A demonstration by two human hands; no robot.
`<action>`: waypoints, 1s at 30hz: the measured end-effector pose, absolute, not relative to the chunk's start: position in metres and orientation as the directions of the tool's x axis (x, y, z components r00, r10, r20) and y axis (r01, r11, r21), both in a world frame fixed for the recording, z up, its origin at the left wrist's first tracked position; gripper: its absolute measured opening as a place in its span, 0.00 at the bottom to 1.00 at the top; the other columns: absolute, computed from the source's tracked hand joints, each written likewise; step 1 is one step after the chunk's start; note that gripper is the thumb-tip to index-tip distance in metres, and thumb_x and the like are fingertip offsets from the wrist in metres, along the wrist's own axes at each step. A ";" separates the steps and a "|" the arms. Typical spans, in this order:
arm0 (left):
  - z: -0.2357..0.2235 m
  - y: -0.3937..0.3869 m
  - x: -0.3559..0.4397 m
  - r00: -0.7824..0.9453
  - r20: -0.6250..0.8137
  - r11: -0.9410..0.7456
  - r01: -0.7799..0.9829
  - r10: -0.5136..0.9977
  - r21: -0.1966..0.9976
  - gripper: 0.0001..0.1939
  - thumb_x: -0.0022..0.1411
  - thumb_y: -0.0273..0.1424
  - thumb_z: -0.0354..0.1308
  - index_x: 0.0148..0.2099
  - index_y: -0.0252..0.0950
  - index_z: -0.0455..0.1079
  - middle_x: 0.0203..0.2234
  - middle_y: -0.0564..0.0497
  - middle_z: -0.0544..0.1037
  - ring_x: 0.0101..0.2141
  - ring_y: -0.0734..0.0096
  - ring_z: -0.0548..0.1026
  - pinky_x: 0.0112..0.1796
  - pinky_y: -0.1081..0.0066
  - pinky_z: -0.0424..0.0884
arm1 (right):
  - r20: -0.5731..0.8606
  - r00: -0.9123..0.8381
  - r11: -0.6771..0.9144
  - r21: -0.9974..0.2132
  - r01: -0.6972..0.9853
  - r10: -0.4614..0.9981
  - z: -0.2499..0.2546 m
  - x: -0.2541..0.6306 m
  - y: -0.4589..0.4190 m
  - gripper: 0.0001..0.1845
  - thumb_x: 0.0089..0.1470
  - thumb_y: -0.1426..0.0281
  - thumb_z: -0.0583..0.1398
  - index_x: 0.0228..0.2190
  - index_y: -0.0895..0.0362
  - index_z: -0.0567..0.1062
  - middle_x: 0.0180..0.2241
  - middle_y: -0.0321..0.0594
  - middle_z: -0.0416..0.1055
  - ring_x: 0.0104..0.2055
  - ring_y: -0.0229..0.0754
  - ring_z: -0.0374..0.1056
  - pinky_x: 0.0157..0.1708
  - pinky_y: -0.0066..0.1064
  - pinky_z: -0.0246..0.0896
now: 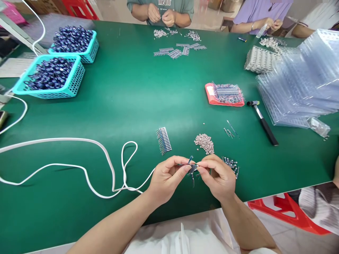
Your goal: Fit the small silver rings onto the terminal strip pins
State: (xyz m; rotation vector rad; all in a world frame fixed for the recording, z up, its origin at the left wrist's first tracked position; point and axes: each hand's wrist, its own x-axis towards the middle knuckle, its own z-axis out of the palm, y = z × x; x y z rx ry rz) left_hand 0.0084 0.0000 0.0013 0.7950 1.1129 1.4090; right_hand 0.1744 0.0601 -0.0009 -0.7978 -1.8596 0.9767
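Near the front edge of the green table, my left hand [169, 176] pinches a small strip of blue-and-silver wired parts [193, 169] between thumb and fingers. My right hand [218, 176] closes thumb and forefinger at the strip's right end; whether a tiny piece sits in that pinch is hidden. Just beyond my hands lies a pile of small pinkish round discs [205, 143]. A similar strip with wire legs [164, 140] rests up and left of them. Loose blue-and-silver parts [231, 164] lie beside my right hand, partly behind it.
A black-handled hammer [267, 130], a red band holding wired strips [212, 100] and stacked clear trays [288, 95] stand right. Turquoise baskets [76, 84] of dark blue parts are left. White cable [106, 155] crosses the table's left. Co-workers' hands [161, 14] work opposite.
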 end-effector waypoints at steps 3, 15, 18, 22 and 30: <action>0.000 0.000 0.009 -0.152 -0.114 0.056 -0.342 0.982 0.938 0.03 0.61 0.28 0.63 0.39 0.36 0.76 0.35 0.49 0.82 0.36 0.70 0.79 0.40 0.71 0.77 | 0.384 -0.421 0.475 -0.870 0.134 0.822 -0.001 0.174 0.060 0.08 0.55 0.77 0.61 0.37 0.53 0.76 0.29 0.38 0.73 0.29 0.38 0.69 0.27 0.31 0.65; 0.002 0.000 0.005 -0.134 -0.152 0.112 -0.263 0.979 0.958 0.05 0.60 0.30 0.64 0.37 0.34 0.75 0.32 0.47 0.82 0.33 0.69 0.79 0.37 0.72 0.77 | 0.341 -0.436 0.423 -0.900 0.104 0.833 -0.002 0.175 0.062 0.07 0.55 0.76 0.61 0.35 0.53 0.77 0.28 0.37 0.72 0.29 0.39 0.68 0.27 0.31 0.64; 0.002 0.000 0.005 -0.154 -0.163 0.126 -0.224 0.974 0.966 0.06 0.58 0.32 0.65 0.36 0.33 0.75 0.30 0.47 0.81 0.31 0.68 0.79 0.36 0.70 0.78 | 0.291 -0.452 0.369 -0.925 0.092 0.843 -0.002 0.175 0.062 0.05 0.56 0.75 0.62 0.34 0.54 0.77 0.28 0.38 0.72 0.28 0.38 0.67 0.26 0.30 0.64; 0.003 0.001 0.006 -0.173 -0.123 0.093 -0.172 0.977 0.981 0.06 0.58 0.32 0.65 0.35 0.33 0.76 0.29 0.47 0.80 0.31 0.67 0.79 0.36 0.69 0.78 | 0.247 -0.482 0.315 -0.947 0.064 0.841 -0.002 0.176 0.064 0.05 0.55 0.75 0.62 0.34 0.54 0.77 0.28 0.37 0.71 0.27 0.37 0.66 0.24 0.29 0.62; 0.010 0.000 0.002 -0.135 -0.063 0.056 -0.054 0.989 0.997 0.06 0.60 0.31 0.62 0.33 0.33 0.76 0.28 0.45 0.81 0.29 0.66 0.79 0.33 0.68 0.77 | 0.226 -0.548 0.315 -0.946 0.073 0.805 -0.002 0.180 0.066 0.04 0.55 0.74 0.62 0.33 0.53 0.77 0.28 0.37 0.70 0.28 0.37 0.66 0.25 0.29 0.62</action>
